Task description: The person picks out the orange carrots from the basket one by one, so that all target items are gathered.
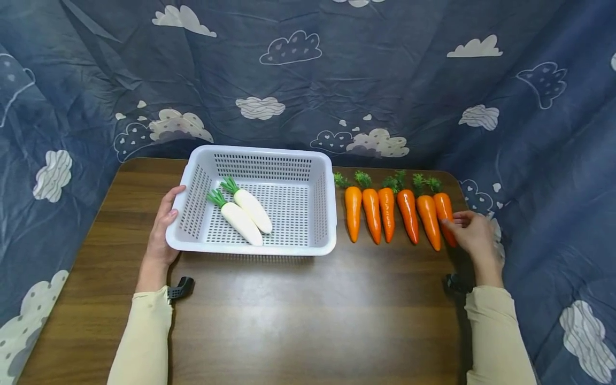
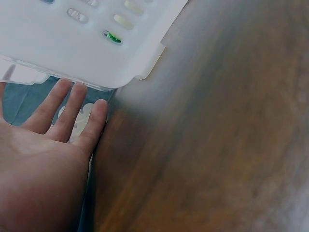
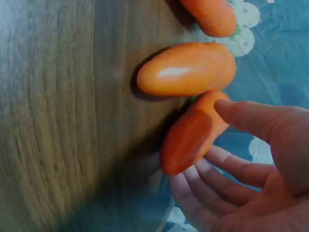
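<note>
A white plastic basket (image 1: 322, 249) with slotted walls stands on the table, holding two white radishes (image 1: 242, 224) with green tops. At its left side my left hand (image 1: 161, 230) touches the rim with fairly straight fingers; the left wrist view shows the fingertips (image 2: 100, 107) by the basket's edge (image 2: 96, 87). To the right of the basket, several orange carrots (image 1: 406, 214) with leafy green tops lie in a row. My right hand (image 1: 474, 235) pinches the rightmost carrot (image 3: 190, 137), thumb on one side and fingers round the other. A neighbouring carrot (image 3: 188, 70) lies close beside it.
The brown wooden table (image 1: 308, 321) extends in front of the basket and carrots. A dark blue curtain (image 1: 289, 85) with a cloud print hangs behind the table and along its right side. Black straps sit on both wrists.
</note>
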The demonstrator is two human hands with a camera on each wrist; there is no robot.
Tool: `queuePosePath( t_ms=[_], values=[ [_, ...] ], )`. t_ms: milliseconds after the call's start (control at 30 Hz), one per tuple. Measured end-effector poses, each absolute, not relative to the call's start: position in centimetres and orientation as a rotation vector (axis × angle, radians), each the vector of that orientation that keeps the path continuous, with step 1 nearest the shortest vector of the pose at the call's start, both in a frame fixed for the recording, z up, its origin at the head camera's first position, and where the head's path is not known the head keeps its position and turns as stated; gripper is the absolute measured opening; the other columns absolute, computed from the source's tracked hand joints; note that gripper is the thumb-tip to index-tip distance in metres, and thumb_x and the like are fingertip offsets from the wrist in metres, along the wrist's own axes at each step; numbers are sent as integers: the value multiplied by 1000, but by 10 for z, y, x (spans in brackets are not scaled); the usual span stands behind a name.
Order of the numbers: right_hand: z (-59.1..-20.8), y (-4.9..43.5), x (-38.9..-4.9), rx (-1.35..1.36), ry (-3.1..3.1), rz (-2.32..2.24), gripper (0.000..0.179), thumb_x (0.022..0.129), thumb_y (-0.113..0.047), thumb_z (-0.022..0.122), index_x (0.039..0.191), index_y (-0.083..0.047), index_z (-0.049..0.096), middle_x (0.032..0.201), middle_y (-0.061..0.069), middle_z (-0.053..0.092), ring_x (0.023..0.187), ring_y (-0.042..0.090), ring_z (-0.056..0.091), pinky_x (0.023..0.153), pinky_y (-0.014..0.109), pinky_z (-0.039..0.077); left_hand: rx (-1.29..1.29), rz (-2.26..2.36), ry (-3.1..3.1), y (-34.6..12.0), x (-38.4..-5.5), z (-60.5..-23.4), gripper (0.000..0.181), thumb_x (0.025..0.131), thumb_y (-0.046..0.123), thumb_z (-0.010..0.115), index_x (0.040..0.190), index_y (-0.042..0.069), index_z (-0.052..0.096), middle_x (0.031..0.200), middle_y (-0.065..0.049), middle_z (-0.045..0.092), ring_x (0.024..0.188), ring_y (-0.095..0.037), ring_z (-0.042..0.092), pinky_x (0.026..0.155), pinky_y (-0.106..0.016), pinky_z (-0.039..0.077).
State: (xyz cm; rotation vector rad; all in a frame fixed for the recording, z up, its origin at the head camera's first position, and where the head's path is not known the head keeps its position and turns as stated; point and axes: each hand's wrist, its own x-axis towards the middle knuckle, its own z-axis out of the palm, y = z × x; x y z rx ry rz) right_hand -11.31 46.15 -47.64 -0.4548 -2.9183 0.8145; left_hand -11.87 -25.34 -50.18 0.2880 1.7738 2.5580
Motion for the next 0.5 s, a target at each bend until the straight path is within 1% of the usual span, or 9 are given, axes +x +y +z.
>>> queuePosePath(
  t_ms=[67, 133, 167, 200, 233, 300, 400, 467, 500],
  values=[
    [-473, 459, -111, -465, -2900, 805, 53, 101, -32, 70, 129, 13, 61, 120, 36, 66, 102, 43, 62, 99, 56, 39, 281, 2560, 1782, -253, -118, -502, 57, 103, 29, 42, 160, 25, 39, 163, -8, 30, 131, -34, 43, 95, -35, 54],
    [-470, 454, -109, -458, -2868, 813, 57, 102, -33, 68, 136, 12, 58, 130, 37, 63, 118, 50, 57, 108, 62, 35, 278, 2559, 1787, -253, -118, -502, 57, 103, 29, 41, 160, 25, 38, 164, -8, 30, 132, -34, 43, 96, -36, 53],
    [-469, 450, -107, -459, -2851, 809, 59, 102, -34, 68, 138, 11, 57, 133, 37, 61, 122, 52, 55, 110, 64, 36, 276, 2558, 1790, -252, -118, -502, 57, 103, 29, 41, 160, 25, 38, 164, -8, 30, 132, -34, 43, 96, -36, 53],
    [-467, 446, -104, -460, -2839, 802, 61, 102, -35, 68, 141, 10, 55, 137, 37, 59, 127, 53, 53, 112, 65, 35, 269, 2557, 1794, -252, -118, -502, 57, 103, 29, 41, 160, 25, 39, 164, -7, 30, 132, -34, 43, 96, -36, 53],
    [-465, 441, -101, -459, -2827, 812, 63, 102, -36, 68, 144, 9, 54, 141, 37, 56, 131, 53, 50, 115, 66, 31, 269, 2554, 1796, -252, -118, -503, 57, 103, 29, 41, 160, 24, 38, 164, -8, 30, 132, -35, 43, 96, -36, 53],
    [-462, 430, -95, -405, -2784, 808, 64, 101, -35, 68, 147, 8, 51, 147, 36, 52, 136, 53, 46, 118, 67, 27, 268, 2546, 1800, -252, -119, -504, 58, 103, 28, 40, 161, 23, 37, 165, -8, 30, 132, -35, 43, 96, -35, 53],
    [-459, 412, -89, -271, -2754, 807, 70, 102, -36, 68, 153, 5, 44, 162, 32, 35, 149, 53, 33, 123, 68, 20, 250, 2531, 1813, -254, -119, -504, 58, 103, 25, 40, 161, 21, 37, 164, -8, 31, 131, -34, 45, 94, -35, 55],
    [-456, 401, -88, -167, -2743, 809, 74, 102, -38, 66, 158, 2, 38, 171, 26, 22, 155, 51, 24, 124, 70, 19, 246, 2510, 1835, -257, -120, -504, 57, 104, 22, 40, 161, 20, 38, 164, -8, 32, 130, -32, 48, 93, -33, 56],
    [-454, 397, -88, -125, -2747, 815, 77, 103, -41, 65, 160, 1, 35, 174, 23, 14, 158, 51, 18, 124, 71, 14, 246, 2499, 1845, -258, -120, -504, 56, 104, 21, 40, 161, 19, 39, 164, -9, 32, 129, -31, 49, 92, -32, 57]
  ],
)
